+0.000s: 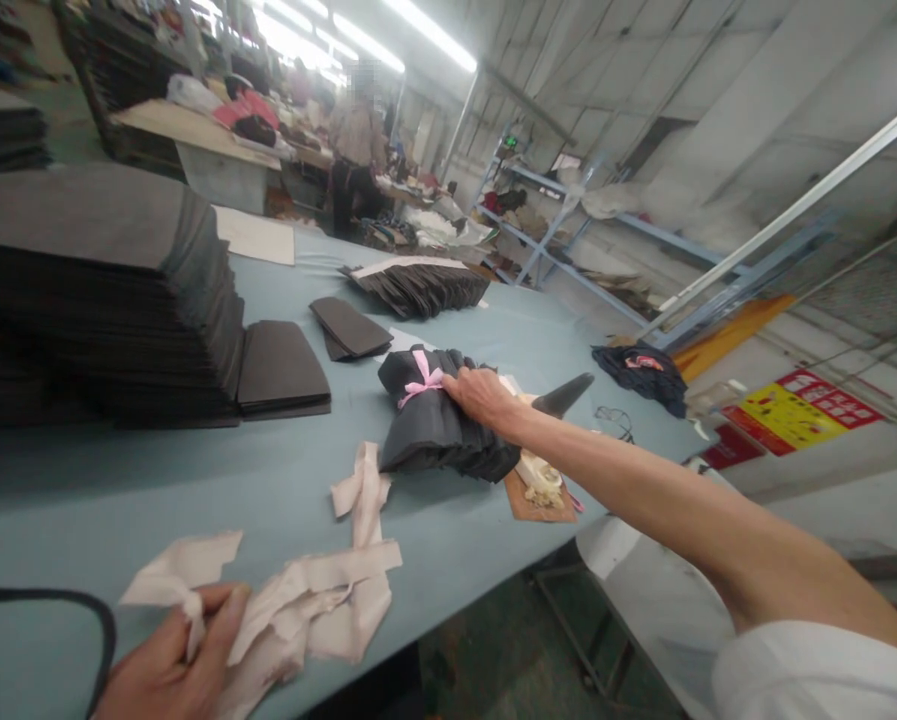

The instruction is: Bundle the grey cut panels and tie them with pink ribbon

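My right hand [482, 397] reaches far out and rests closed on a bundle of dark fabric pieces [437, 430] tied with a pink ribbon [420, 380] near the table's right edge. My left hand [169, 660] sits at the near edge with its fingers pinched on pale cloth strips [320, 600] that spread across the light blue table [268, 480].
A tall stack of dark cut pieces [95, 290] fills the left. Smaller dark piles [283, 368] [349, 328] [418, 285] lie farther back. A brown board with cream scraps [539, 490] lies by the bundle. A person [356, 140] stands at a far table. Blue shelving [568, 240] is at the right.
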Demonstrator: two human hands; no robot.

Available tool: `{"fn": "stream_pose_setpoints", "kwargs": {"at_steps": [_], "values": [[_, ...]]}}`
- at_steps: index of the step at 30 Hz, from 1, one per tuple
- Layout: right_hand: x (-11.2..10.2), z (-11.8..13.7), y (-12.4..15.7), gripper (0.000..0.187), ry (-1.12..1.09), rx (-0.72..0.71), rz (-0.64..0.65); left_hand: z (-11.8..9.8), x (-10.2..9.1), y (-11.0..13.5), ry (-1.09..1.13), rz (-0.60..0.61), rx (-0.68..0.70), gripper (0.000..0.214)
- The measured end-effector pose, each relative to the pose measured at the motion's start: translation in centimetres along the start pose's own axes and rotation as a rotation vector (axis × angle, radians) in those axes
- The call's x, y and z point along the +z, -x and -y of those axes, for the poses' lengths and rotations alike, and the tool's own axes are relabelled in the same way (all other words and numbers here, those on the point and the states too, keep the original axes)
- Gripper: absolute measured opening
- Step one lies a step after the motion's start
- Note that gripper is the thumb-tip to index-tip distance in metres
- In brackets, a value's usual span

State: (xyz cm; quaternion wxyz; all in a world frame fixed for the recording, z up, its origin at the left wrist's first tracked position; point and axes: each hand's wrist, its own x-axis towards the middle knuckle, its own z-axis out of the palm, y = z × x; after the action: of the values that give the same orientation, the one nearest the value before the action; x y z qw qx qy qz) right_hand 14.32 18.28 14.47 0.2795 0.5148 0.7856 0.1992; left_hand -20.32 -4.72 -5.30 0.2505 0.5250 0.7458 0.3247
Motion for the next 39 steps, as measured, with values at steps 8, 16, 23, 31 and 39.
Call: {"fn": "stream_pose_setpoints", "kwargs": {"at_steps": [8, 16, 23, 31, 39], "values": [[1.6, -1.2, 0.9, 0.032, 0.039, -0.039, 0.025, -3.1, -1.6, 0.4, 0.156, 0.031, -0.003, 0.036], [2.9, -0.8, 1.8, 0.033, 0.04, -0.076, 0.042, -2.8, -1.5, 0.4, 0.137, 0.052, -0.018, 0.038], [3.2, -1.5, 1.6, 0.031, 0.035, -0.06, 0.067, -2.2, -1.7, 0.2, 0.106, 0.072, 0.006, 0.04], [3.0, -1.7, 1.7, 0.028, 0.021, -0.078, 0.081, -2.7, -1.3, 0.4, 0.118, 0.038, -0.014, 0.042], [0.9, 0.5, 3.2, 0.025, -0.006, 0.015, 0.0, -4.1, -1.9, 0.6, 0.138, 0.049, -0.019, 0.045]]}}
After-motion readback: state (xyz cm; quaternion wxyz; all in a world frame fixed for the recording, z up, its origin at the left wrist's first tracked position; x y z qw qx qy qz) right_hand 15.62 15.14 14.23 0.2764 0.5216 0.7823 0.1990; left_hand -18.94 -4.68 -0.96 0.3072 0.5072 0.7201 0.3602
